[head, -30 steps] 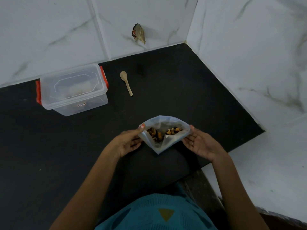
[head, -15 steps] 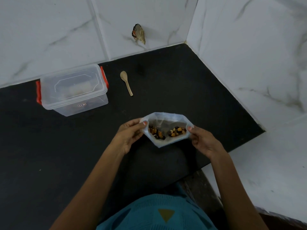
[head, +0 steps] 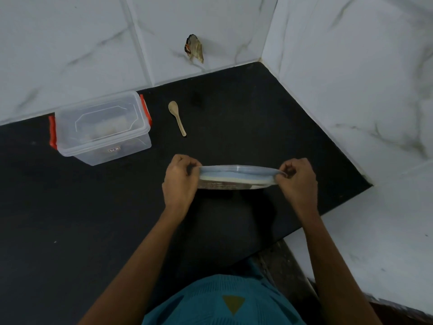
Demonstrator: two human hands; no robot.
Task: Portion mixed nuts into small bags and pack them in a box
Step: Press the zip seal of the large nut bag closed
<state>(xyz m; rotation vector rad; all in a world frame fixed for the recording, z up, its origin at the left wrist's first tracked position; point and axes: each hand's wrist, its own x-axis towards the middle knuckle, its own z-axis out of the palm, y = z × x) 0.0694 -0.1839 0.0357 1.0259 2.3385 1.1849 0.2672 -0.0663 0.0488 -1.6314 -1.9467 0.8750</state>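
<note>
- The small bag (head: 234, 178) is held just above the black counter (head: 70, 219), straight in front of the person and well apart from the box (head: 100, 127). It is drawn out flat and taut between the two hands.
- The left hand (head: 180, 181) is curled closed, with the bag's left end pinched between thumb and fingers. The right hand (head: 297, 181) is curled in the same way, and the right end is pinched in it.
- The bag is made of thin, translucent, bluish plastic film, with a paler band running along its length. Its mouth appears to be pulled into one straight line, and what lies inside cannot be made out from this angle.
- The bag is judged to be light, limp and rather slick, and it would sag in the middle once the tension is let go.
- It is best taken by the top corners or along the closing strip. If the body were squeezed, the contents would likely be shifted or crushed.
- The box is of clear, rigid plastic, rectangular with rounded corners, with red clips at both ends and the lid set on it. Something pale is dimly seen through the lid.
- A small wooden spoon (head: 177, 118), pale and smooth, is laid flat on the counter near the box's right side.
- The counter is matt and dark, and glossy white veined tiles (head: 70, 43) are seen behind it.
</note>
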